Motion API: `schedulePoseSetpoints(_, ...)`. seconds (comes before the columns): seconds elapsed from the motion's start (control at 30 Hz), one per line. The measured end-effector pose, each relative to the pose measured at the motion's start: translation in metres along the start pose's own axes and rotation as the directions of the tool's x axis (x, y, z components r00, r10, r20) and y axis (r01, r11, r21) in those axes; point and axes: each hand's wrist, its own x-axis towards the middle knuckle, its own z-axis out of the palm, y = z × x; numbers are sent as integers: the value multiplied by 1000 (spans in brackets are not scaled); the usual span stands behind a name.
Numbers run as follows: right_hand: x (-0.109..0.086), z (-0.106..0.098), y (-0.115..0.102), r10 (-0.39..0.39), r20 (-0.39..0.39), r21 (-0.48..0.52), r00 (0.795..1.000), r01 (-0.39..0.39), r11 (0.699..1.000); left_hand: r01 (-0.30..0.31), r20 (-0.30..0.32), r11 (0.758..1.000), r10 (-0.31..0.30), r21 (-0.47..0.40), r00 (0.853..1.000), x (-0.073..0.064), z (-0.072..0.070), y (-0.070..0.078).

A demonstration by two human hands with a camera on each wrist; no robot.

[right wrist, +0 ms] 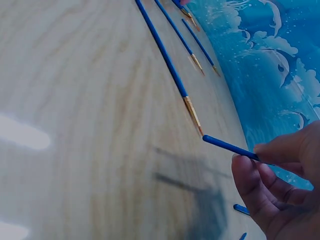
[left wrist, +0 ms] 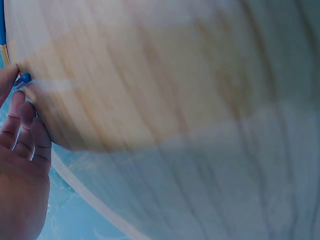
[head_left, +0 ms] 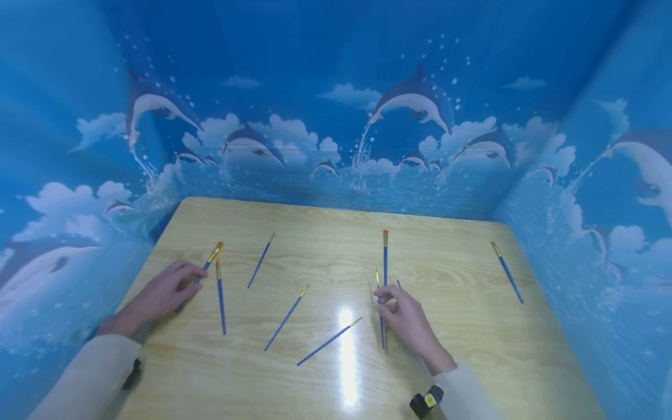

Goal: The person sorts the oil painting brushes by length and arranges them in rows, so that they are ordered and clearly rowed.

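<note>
At the left of the head view my left hand pinches a flat paintbrush with orange bristles and a blue handle, which slants under the fingers. The left wrist view shows the rounded blue handle end between thumb and fingertips. My right hand pinches a thin paintbrush by its blue handle, bristles pointing away. In the right wrist view this handle is above the table, with a shadow below. Beyond the right fingers lies a wider flat brush, its lower part overlapped by the hand.
Several blue-handled brushes lie spread on the wooden table: one beside the left hand, others in the middle and one far right. A handle tip shows behind the right hand. Dolphin-print blue curtains surround the table.
</note>
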Motion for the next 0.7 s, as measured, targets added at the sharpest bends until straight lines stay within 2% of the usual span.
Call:
schedulePoseSetpoints(0.2,-20,8,9,-12,24,14,1000,12,1000,18,4,1000,-18,-2,1000,2,0,-3)
schedulePoseSetpoints(0.5,-39,18,16,-71,38,-118,997,75,990,3,-3,1000,-3,-11,1000,0,1,-3)
schedulePoseSetpoints(0.7,-42,24,15,-72,33,-156,997,76,985,-20,-13,1000,20,-18,1000,-1,0,-3)
